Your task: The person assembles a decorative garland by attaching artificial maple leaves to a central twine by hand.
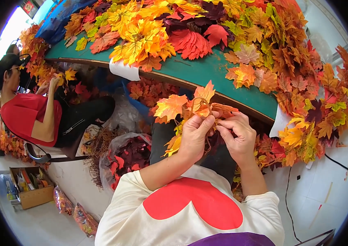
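Note:
Above my lap, just off the near edge of the table, both hands hold a garland of artificial maple leaves. My left hand [195, 137] is closed on its thin brown vine [203, 102], which loops up over the fingers. Orange and yellow maple leaves [171, 107] stick out above and to the left of that hand. My right hand [239, 135] pinches at the vine close beside the left one, thumb and fingers pressed together. What lies exactly between those right fingertips is too small to make out.
A green-topped table [211, 67] bears heaps of yellow, red and orange leaves [143, 39]. At the left a person in a red shirt [30, 115] sits working with leaves. A plastic bag of dark red leaves [131, 158], brown vines [100, 145] and a cardboard box [36, 196] are lower left.

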The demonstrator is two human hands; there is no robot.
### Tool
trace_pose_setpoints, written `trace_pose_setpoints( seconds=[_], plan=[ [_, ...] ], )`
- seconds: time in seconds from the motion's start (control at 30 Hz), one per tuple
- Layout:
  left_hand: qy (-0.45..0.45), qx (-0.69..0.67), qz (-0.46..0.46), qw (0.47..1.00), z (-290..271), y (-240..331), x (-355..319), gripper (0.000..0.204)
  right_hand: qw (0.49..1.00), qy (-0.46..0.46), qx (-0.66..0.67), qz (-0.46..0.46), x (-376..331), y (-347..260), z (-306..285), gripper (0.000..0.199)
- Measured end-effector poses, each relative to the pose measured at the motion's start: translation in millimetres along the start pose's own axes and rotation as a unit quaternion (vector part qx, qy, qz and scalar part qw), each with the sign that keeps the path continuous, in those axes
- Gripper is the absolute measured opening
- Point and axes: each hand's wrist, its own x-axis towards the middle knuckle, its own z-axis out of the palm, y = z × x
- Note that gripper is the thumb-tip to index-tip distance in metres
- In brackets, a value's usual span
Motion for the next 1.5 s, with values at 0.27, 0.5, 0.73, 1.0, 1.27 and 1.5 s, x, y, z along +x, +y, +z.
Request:
trace_pose_setpoints(
  seconds=[0.27, 0.5, 0.73, 1.0, 1.27, 1.5],
  plan=[
    [-0.01, 0.031, 0.028, 0.999, -0.1, -1.0, -3.3, 0.013, 0.999, 0.011, -0.022, -0.02, 0.1, -2.0, 0.0, 0.01],
    [-0.026, 0.209, 0.116, 0.971, -7.1, -4.4, -2.8, 0.012, 0.992, -0.042, 0.013, 0.119, -4.7, -5.2, -1.8, 0.008],
    [-0.068, 0.349, 0.143, 0.924, -7.4, 5.9, 0.8, 0.011, 0.964, -0.08, 0.152, 0.201, -11.0, 13.6, -3.7, 0.006],
    [-0.051, 0.513, 0.266, 0.815, -11.5, 10.1, -1.7, 0.012, 0.993, -0.058, 0.017, 0.105, -7.1, 5.3, -2.8, 0.008],
    [-0.061, 0.519, 0.249, 0.815, -16.9, 4.4, -3.8, 0.012, 0.996, -0.047, 0.008, 0.076, -4.4, 11.6, -1.4, 0.009],
    [-0.076, 0.481, 0.139, 0.862, -17.4, 7.5, 0.6, 0.011, 0.984, -0.142, 0.015, 0.11, 6.0, 10.8, -14.7, 0.007]
  ],
)
